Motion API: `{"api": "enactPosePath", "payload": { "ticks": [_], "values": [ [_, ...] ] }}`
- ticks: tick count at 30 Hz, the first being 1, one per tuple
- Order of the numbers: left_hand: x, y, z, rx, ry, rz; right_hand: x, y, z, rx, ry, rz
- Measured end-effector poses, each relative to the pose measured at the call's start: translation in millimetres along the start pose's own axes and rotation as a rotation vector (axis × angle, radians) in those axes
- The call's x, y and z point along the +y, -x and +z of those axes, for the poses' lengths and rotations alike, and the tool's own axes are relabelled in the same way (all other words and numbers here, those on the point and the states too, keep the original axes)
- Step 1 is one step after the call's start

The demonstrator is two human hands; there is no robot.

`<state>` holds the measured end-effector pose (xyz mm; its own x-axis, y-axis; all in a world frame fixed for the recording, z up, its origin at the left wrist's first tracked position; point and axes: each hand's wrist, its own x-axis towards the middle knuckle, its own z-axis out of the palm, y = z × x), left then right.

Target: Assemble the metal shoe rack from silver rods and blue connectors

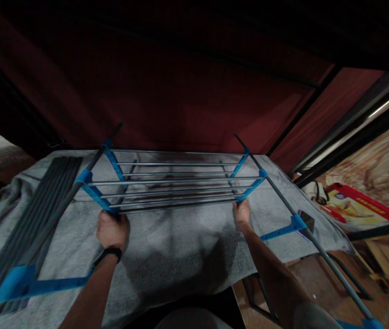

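Gripping one blue-jointed rack [177, 181], two hands [112, 230] [242, 212], one wristband [113, 252], one cloth [180, 242]

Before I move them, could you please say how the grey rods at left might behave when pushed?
The grey rods look straight, so probably stiff. Lying side by side, they may spread, though the textured cloth might slow them.

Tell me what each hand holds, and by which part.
Left hand and right hand both hold the rack, at the lower ends of two blue brackets, one each.
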<state>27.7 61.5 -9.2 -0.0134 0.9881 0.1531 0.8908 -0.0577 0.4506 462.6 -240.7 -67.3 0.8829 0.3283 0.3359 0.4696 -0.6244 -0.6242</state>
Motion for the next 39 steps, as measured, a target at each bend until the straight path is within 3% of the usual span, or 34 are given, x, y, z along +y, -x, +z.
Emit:
{"api": "enactPosePath", "payload": {
  "ticks": [13, 23, 26, 29, 31, 35, 39],
  "values": [
    [-6, -1, 9.8, 0.013, -0.024, 0.009, -1, -1, 0, 0.002, 0.009, 0.006],
    [-6, -2, 5.1, 0.002, 0.041, 0.097, -4, 1, -1, 0.016, -0.01, 0.014],
    [-11, 10, 5.1, 0.068, 0.113, 0.136, -7, 1, -2, 0.022, -0.023, 0.023],
    [-10, 37, 8.1, 0.197, 0.173, 0.168, -9, 0, -3, 0.019, -0.043, 0.018],
    [4, 60, 11.8, 0.146, 0.221, 0.33, -10, 0, -4, 0.014, -0.058, 0.01],
    [70, 95, 25.1, -0.18, 0.242, 0.812, -10, -1, -5, 0.002, -0.088, -0.002],
    [134, 104, 47.5, -0.267, 0.126, 0.976, -6, -4, -6, -0.012, -0.119, 0.003]
  ]
}}
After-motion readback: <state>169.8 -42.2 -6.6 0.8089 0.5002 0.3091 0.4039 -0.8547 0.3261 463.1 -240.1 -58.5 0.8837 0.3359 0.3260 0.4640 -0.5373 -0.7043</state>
